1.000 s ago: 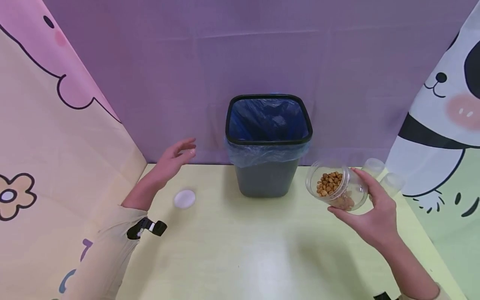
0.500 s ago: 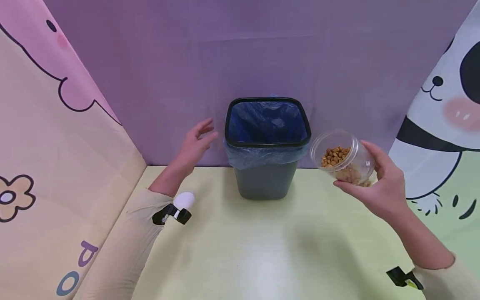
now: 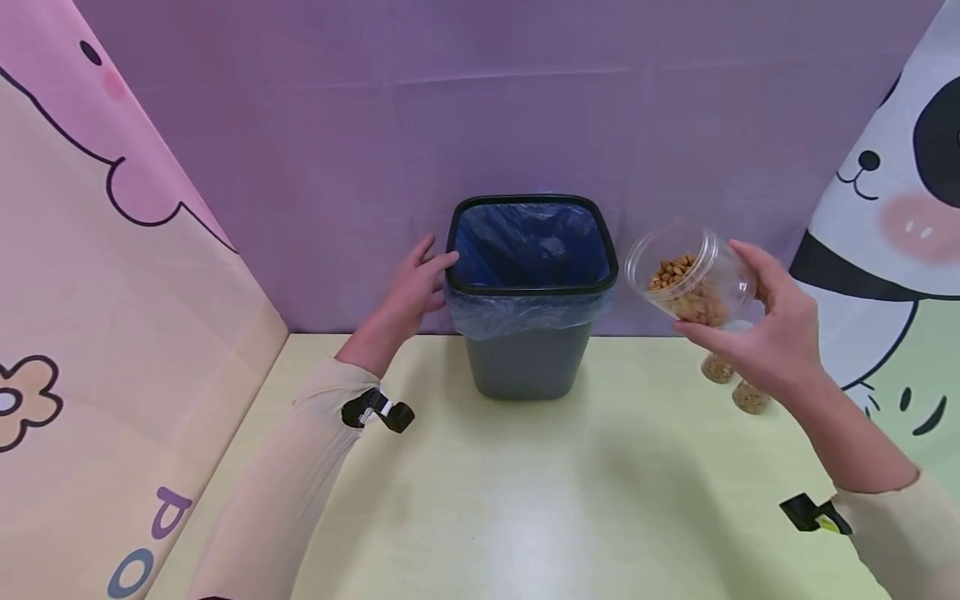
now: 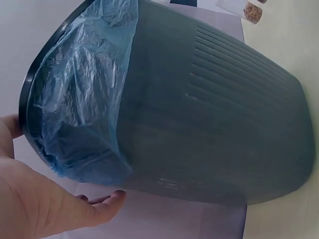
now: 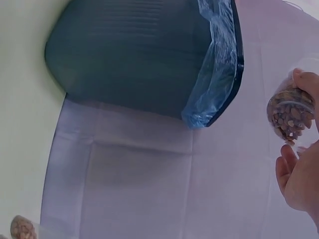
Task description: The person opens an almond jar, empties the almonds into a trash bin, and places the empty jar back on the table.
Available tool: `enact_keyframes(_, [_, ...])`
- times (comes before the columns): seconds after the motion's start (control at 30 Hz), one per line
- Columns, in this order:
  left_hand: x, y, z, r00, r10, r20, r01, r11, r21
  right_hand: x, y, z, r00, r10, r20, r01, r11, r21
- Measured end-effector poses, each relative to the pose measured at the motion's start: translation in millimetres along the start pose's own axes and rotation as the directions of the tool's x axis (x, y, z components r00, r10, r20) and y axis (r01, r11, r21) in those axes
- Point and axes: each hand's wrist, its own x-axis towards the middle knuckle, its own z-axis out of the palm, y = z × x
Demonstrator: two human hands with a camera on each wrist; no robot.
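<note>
My right hand (image 3: pixel 780 329) grips a clear plastic jar (image 3: pixel 693 279) partly filled with almonds (image 5: pixel 291 119). The jar is held up off the table and tilted, its open mouth facing left toward the trash can (image 3: pixel 528 362). That can is grey with a black rim (image 3: pixel 536 291) and a blue plastic liner (image 4: pixel 84 104). At its left side, my left hand (image 3: pixel 408 292) has its thumb at the rim. The other fingers (image 4: pixel 107 206) lie close along the can's side, loosely bent.
Two small clear containers with brown contents, one nearer the back (image 3: pixel 717 367) and one nearer me (image 3: pixel 752 397), stand on the table (image 3: pixel 487 500) at the right. A purple backdrop (image 3: pixel 360 167) rises right behind the can, with printed side walls left and right.
My left hand has moved right and up to the can's rim, its arm now covering the white disc on the table. My right hand has raised the jar and tipped it a little more.
</note>
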Motion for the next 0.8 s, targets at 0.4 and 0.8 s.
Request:
enact_keyframes(0.4, [6.2,-6.0,8.1,0.996,-0.056,0.076,0.062,0.995,-0.077,22.9,4.2,1.3,1.000,-0.006,0.011,0.007,0.997,-0.081])
enact_keyframes(0.8, [7.8,-9.3,16.0,0.996,0.022,0.090,-0.016,0.998,-0.067,45.0,12.3,2.2,0.999,-0.006,0.050,0.015,0.982,-0.189])
